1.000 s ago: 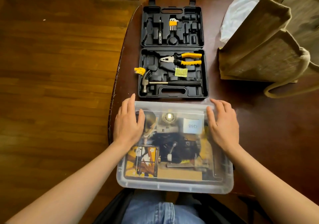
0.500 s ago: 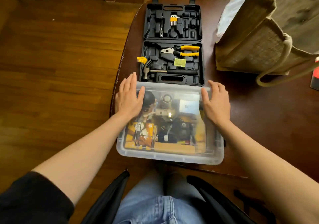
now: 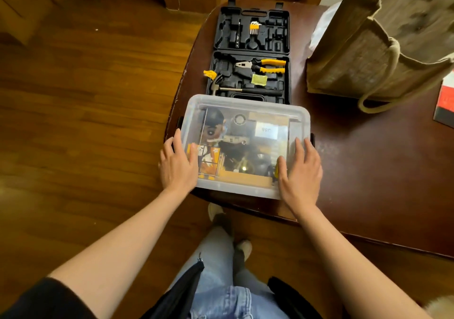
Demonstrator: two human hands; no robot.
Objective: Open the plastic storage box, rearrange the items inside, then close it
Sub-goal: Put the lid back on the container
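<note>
Both hands (left (image 3: 178, 165), right (image 3: 298, 171)) rest flat, unclenched, on the lidded storage box (image 3: 248, 112).

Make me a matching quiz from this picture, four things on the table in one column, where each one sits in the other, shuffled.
Things:
1. pliers
2. burlap bag
3. clear storage box
4. hex key set

Places:
A. under both hands, at the near edge of the table
B. far half of the open black tool case
C. right of the tool case, standing on the table
D. near half of the tool case, just beyond the hammer

Pairs: 1-D, 2-C, 3-A, 4-B

The left hand and right hand lie flat on the box lid, which is on.
</note>
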